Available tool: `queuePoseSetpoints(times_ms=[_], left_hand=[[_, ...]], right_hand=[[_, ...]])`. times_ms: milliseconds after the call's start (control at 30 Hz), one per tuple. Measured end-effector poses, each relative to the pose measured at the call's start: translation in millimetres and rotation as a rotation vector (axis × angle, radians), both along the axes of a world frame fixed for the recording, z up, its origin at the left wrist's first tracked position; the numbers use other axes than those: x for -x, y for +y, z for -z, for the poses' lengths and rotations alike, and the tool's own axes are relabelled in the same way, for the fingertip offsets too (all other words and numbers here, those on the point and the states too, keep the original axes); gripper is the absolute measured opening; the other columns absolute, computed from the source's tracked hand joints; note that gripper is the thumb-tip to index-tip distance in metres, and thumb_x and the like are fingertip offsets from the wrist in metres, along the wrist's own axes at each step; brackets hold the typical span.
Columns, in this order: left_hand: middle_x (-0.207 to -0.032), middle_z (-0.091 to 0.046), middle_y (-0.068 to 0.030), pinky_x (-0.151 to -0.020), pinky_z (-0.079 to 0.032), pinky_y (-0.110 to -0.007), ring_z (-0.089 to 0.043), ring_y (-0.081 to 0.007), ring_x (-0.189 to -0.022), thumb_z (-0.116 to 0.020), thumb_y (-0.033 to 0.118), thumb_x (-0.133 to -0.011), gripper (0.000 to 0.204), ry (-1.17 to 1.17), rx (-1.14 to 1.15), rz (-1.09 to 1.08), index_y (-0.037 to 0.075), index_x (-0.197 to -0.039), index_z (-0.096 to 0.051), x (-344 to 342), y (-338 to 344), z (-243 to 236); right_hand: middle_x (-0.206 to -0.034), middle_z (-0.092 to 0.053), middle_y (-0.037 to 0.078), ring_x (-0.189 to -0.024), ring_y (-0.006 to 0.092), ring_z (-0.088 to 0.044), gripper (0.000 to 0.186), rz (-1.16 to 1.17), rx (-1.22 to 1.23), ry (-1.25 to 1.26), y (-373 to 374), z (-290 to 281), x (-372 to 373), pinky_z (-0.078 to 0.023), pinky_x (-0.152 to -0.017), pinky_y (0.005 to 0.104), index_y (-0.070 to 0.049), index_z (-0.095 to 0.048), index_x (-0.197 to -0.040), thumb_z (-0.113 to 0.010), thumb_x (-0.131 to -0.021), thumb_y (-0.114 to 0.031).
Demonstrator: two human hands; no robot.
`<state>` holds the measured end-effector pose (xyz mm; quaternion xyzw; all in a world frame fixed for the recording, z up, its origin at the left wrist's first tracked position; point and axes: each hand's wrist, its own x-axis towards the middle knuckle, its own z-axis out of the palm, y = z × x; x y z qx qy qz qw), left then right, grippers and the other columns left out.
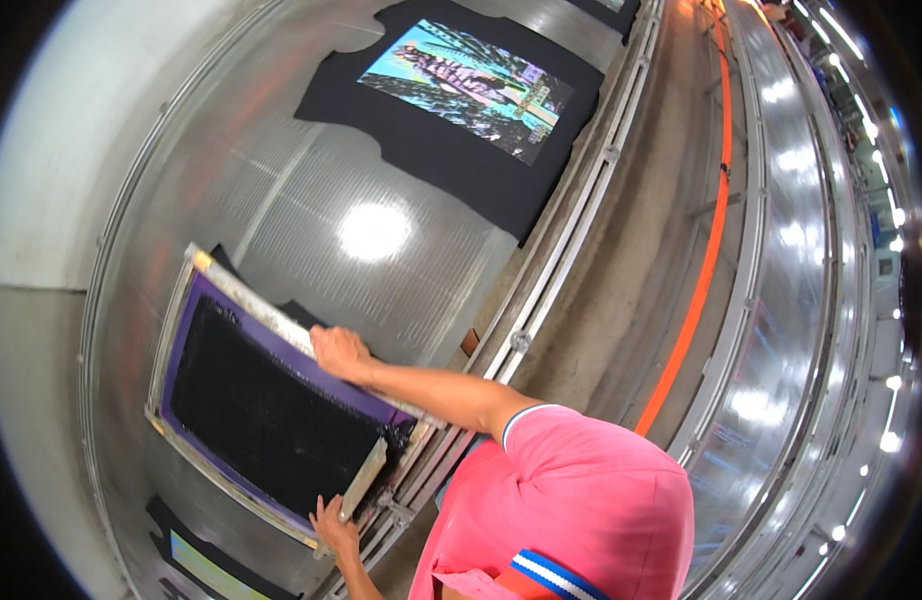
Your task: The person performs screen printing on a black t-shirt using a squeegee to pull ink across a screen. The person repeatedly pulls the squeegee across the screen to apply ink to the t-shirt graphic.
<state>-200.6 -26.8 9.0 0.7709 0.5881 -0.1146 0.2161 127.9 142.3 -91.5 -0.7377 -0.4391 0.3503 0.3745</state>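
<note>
A silk-screen printing frame (276,310) lies tilted across the metal table, with worn pale rails, a purple border and black ink over its mesh. My right hand (343,355) is closed over the frame's upper long rail. Near the lower right corner, my left hand (336,528) grips the frame's edge, its fingers beside the end of a squeegee (366,480). That squeegee rests across the ink at the frame's near end. Black fabric (221,262) sticks out from under the frame's upper rail; the rest of it is hidden.
A black T-shirt (451,185) with a colourful print lies farther up the long shiny table (311,215). Another dark shirt (181,545) lies below the frame. A metal rail (581,200) edges the table. Across the aisle, an orange strip (696,310) runs along a second table.
</note>
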Motion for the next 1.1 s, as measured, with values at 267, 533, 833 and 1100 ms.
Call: queuePoseSetpoints(times_ms=[267, 533, 833, 1100], left_hand=[[-0.1, -0.06, -0.0103, -0.096, -0.032, -0.052, -0.049, -0.0346, -0.107, -0.07, 0.005, -0.066, 0.045, 0.223, 0.043, 0.028, 0.006, -0.111, -0.071, -9, 3, -21], [-0.106, -0.058, -0.0091, -0.095, -0.032, -0.054, -0.051, -0.0332, -0.108, -0.07, 0.006, -0.072, 0.043, 0.36, 0.009, -0.16, 0.011, -0.115, -0.07, -9, -6, -15], [-0.104, -0.059, -0.012, -0.09, -0.039, -0.047, -0.054, -0.035, -0.105, -0.07, 0.0, -0.066, 0.049, 0.299, 0.077, -0.144, 0.008, -0.114, -0.07, 22, -7, -7], [-0.1, -0.058, -0.0122, -0.093, -0.035, -0.046, -0.053, -0.034, -0.1, -0.068, 0.005, -0.066, 0.046, 0.227, 0.039, -0.133, 0.005, -0.112, -0.07, 21, -8, -12]], right_hand=[[-0.087, -0.066, 0.026, -0.083, 0.0462, -0.065, 0.025, 0.001, -0.038, 0.312, 0, -10, -7, -0.051, -0.074, 0.0576, -0.001, -0.056, -0.115, -0.048, -0.095, -0.013], [-0.08, -0.066, 0.023, -0.072, 0.0436, -0.066, 0.012, -0.157, 0.099, 0.338, 9, -18, -14, -0.053, -0.067, 0.0552, 0.0, -0.05, -0.099, -0.048, -0.096, -0.012], [-0.08, -0.063, 0.022, -0.066, 0.0401, -0.066, 0.013, -0.164, 0.072, 0.338, 8, -14, -8, -0.052, -0.055, 0.0491, 0.002, -0.049, -0.102, -0.048, -0.096, -0.009], [-0.079, -0.063, 0.022, -0.067, 0.0403, -0.066, 0.012, -0.171, 0.063, 0.359, 10, -19, -9, -0.053, -0.058, 0.05, -0.001, -0.046, -0.103, -0.046, -0.098, -0.012]])
